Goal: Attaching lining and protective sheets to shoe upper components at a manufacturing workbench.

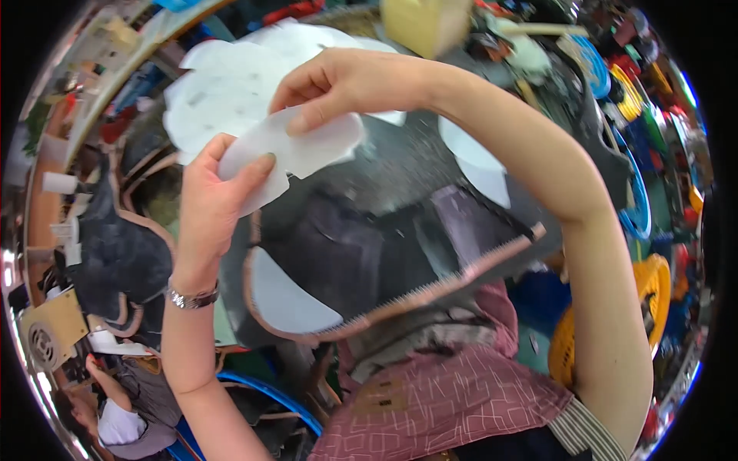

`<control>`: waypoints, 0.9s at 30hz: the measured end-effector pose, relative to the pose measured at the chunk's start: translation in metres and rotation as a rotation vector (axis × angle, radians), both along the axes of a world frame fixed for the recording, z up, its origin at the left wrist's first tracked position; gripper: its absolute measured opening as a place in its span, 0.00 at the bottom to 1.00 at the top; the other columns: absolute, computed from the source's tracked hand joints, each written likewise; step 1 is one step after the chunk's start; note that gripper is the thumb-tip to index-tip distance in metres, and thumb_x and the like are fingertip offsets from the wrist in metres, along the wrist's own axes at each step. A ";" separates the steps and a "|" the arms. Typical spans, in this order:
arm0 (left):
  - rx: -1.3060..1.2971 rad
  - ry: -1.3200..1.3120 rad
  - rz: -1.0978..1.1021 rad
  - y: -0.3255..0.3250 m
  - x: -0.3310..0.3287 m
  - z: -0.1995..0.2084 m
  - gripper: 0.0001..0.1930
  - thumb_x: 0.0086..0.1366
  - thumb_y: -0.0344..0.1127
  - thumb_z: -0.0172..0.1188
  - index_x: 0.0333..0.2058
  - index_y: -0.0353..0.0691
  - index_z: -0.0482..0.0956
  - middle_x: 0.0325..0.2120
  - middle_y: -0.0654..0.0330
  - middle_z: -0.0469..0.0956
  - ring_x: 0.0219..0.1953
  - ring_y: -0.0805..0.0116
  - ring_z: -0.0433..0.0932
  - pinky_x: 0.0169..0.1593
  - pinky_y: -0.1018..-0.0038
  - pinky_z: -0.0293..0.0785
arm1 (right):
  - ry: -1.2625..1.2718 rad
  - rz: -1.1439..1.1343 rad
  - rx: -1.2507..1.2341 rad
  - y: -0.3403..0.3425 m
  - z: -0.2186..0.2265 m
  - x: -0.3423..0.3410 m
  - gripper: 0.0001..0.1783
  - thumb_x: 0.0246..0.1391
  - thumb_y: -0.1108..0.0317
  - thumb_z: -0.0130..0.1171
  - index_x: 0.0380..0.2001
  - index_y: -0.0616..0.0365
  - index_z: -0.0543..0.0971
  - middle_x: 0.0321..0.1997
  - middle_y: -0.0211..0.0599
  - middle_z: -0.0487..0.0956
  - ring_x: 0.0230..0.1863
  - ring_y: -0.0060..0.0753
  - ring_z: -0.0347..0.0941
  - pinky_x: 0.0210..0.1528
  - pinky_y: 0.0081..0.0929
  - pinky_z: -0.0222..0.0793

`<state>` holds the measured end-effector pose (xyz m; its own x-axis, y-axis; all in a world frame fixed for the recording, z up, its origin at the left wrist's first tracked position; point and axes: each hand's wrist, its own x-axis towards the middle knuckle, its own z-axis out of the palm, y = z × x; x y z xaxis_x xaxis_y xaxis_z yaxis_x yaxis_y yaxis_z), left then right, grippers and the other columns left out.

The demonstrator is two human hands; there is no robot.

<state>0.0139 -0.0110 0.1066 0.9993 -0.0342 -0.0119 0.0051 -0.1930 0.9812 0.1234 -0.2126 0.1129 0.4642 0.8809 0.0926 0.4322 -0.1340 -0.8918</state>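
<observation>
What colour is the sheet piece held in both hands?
The sheet piece is white, best seen in the head view.

White rounded thin sheet (330,146): between left grip (211,184) and right grip (334,84), above dark tabletop (392,177). Pile of white scalloped flat pieces (227,81): on tabletop, behind sheet. Pale yellow box-shaped block (427,27): right of pile. White curved flat piece (473,157): on tabletop, right of sheet. Pale half-moon flat piece (292,296): tabletop's near-left edge.

Bright Scene, Bent Edges

Bright light leaves a dull sheen on the dark surface (388,173) and washes the held white sheet (330,142) pale. Fisheye distortion curves the outer scene (the corners fall to black), softly smeared by blur.
</observation>
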 end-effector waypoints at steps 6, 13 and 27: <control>-0.274 0.045 -0.162 -0.092 -0.049 -0.042 0.20 0.67 0.40 0.49 0.53 0.34 0.66 0.43 0.56 0.73 0.41 0.73 0.73 0.43 0.78 0.70 | 0.036 -0.602 0.120 -0.143 -0.008 -0.069 0.14 0.54 0.63 0.56 0.41 0.61 0.76 0.33 0.29 0.78 0.32 0.16 0.72 0.32 0.18 0.68; 0.956 -0.706 -0.651 -0.145 -0.120 -0.115 0.36 0.43 0.48 0.67 0.47 0.28 0.70 0.53 0.46 0.65 0.57 0.49 0.63 0.56 0.62 0.63 | 0.889 -0.580 0.258 -0.181 -0.080 -0.125 0.15 0.53 0.73 0.57 0.45 0.61 0.76 0.41 0.31 0.79 0.41 0.19 0.75 0.46 0.21 0.72; 0.002 0.348 -0.143 -0.083 -0.090 -0.094 0.12 0.58 0.36 0.63 0.25 0.33 0.75 0.28 0.64 0.73 0.29 0.77 0.69 0.33 0.80 0.66 | 0.459 -0.498 -0.306 -0.137 -0.085 -0.135 0.10 0.47 0.70 0.62 0.31 0.66 0.78 0.26 0.31 0.78 0.27 0.18 0.71 0.32 0.17 0.66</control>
